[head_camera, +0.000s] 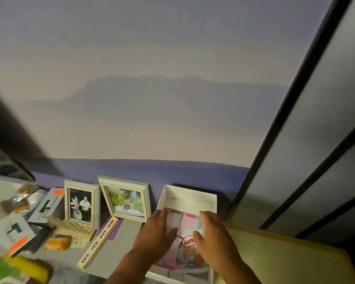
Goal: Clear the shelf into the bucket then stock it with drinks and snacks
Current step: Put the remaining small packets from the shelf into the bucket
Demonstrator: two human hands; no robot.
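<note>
A pink and white snack packet (184, 242) with a red round label lies in a white open box (190, 198) on the grey shelf surface (129, 232). My left hand (156, 234) rests on the packet's left side with fingers stretched over it. My right hand (211, 236) lies on its right side, fingers flat and thumb touching the packet near the label. Both hands press the packet down inside the box.
Two framed photos (82, 203) (127, 198) lean on the purple wall left of the box. A long wooden strip (99, 241), a wooden rack (74, 227), an orange packet (58, 242), grey cards and snack bags crowd the left. A dark-framed panel (307, 140) rises on the right.
</note>
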